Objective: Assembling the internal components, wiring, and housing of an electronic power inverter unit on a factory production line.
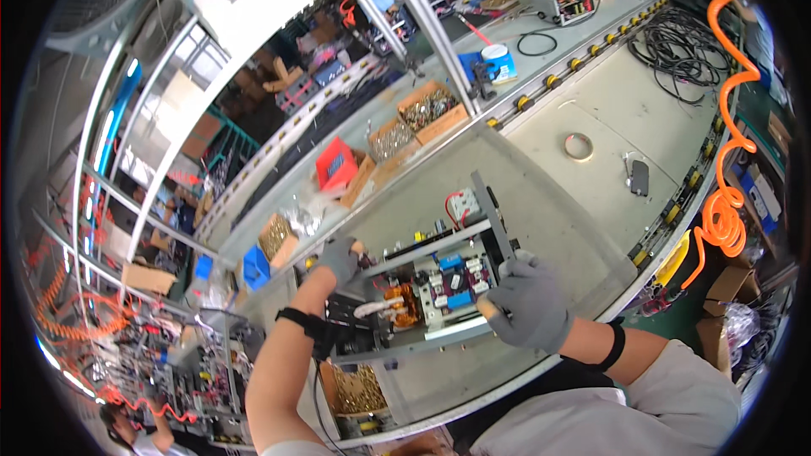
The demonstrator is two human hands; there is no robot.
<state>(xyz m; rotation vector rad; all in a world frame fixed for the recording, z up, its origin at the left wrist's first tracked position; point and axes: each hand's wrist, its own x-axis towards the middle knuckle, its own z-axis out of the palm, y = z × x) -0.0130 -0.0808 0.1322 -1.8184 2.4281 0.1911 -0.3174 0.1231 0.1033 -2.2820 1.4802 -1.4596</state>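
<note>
An open metal chassis (463, 327) lies in front of me on the bench, with a circuit board (438, 293), blue parts and a copper-coloured coil (402, 307) inside. A grey end panel (492, 218) rises at its right end, and a black fan-like part sits at its left end. My left hand (340, 260), in a grey glove with bare fingertips, is curled at the chassis's far left corner. My right hand (530, 304), gloved the same way, is closed at the right end panel, its thumb toward the board. What lies beneath the fingers is partly hidden.
Boxes of small metal parts (429, 108) stand beyond the chassis, beside a red bin (336, 164) and blue bins (256, 268). Another parts box (358, 390) sits near me. A tape roll (579, 147), black cables (681, 49) and an orange coiled hose (723, 218) are to the right.
</note>
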